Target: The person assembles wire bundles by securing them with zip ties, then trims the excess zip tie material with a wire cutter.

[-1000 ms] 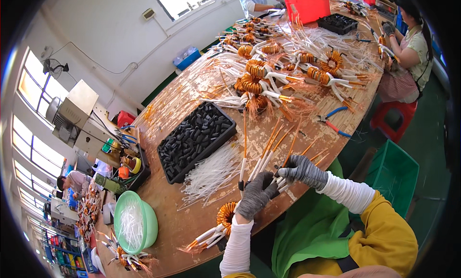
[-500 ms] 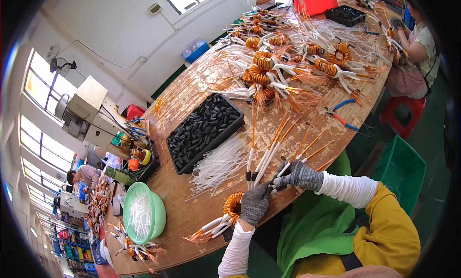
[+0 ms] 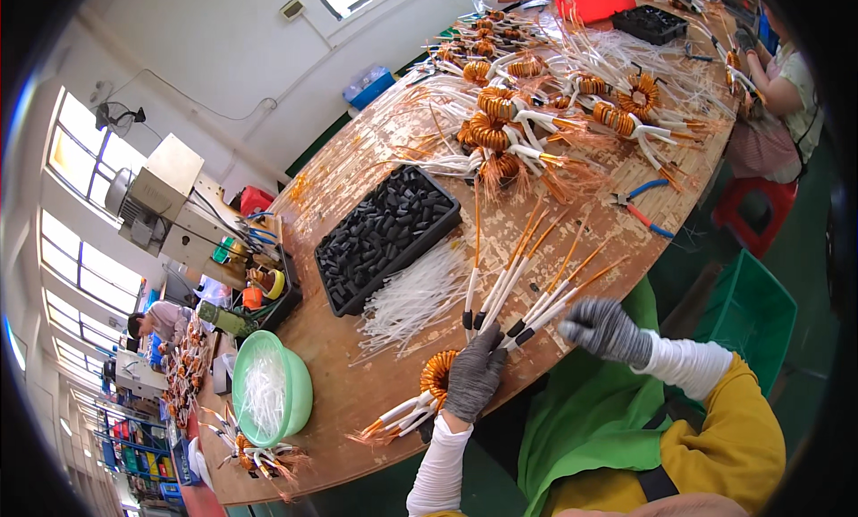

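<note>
A copper-wound ring coil lies at the near edge of the table, its white-sleeved leads fanning away with bare orange ends. Short black sleeves sit on several of these leads. My left hand, in a grey glove, is closed over the coil's side, at the base of the leads. To the right, my right hand, also gloved, hovers apart from the leads with its fingers curled in; nothing shows in it.
Beyond the coil stand a black tray of black sleeves and a pile of white tubes. A green bowl holds more tubes. Pliers lie on the right, finished-looking coils farther off. A co-worker sits at far right.
My right hand has come off the leads and moved right. A black sleeve it covered now shows. My left hand stays on the coil. The whole view has shifted slightly.
</note>
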`<state>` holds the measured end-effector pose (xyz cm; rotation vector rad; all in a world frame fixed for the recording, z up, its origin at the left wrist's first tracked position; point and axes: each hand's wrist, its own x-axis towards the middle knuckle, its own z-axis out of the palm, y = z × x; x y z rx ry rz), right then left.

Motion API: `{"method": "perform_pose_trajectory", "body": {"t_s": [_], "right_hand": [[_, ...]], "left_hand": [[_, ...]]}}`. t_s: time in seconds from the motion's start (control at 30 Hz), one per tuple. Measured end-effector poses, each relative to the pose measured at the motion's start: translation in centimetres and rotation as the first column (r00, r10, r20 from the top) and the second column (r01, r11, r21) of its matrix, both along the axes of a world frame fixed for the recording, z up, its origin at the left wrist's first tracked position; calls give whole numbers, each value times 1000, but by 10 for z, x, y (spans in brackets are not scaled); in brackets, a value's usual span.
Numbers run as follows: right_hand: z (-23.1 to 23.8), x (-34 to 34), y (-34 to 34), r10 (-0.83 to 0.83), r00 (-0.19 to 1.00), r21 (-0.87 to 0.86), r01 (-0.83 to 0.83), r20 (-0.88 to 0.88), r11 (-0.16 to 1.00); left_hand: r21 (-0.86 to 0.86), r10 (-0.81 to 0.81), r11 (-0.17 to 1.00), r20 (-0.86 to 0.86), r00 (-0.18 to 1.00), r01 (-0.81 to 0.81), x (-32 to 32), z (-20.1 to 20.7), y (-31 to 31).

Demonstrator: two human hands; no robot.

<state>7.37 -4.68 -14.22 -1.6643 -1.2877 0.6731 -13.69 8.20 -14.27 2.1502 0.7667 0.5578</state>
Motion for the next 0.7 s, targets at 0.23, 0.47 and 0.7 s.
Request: {"method": "perform_pose_trajectory", "body": {"t_s": [0.23, 0.47, 0.7], "right_hand": [[-35, -36, 9, 44, 519, -76, -208, -853, 975], [-22, -50, 32, -54, 431, -99, -83, -901, 992], [-34, -56, 46, -103, 380, -84, 68, -919, 994]], "left_hand": [[168, -53, 984, -50, 997, 61, 5, -2, 1], [191, -15, 982, 32, 999, 8, 6, -9, 1], [219, 14, 975, 61, 998, -27, 8, -15, 1]]}}
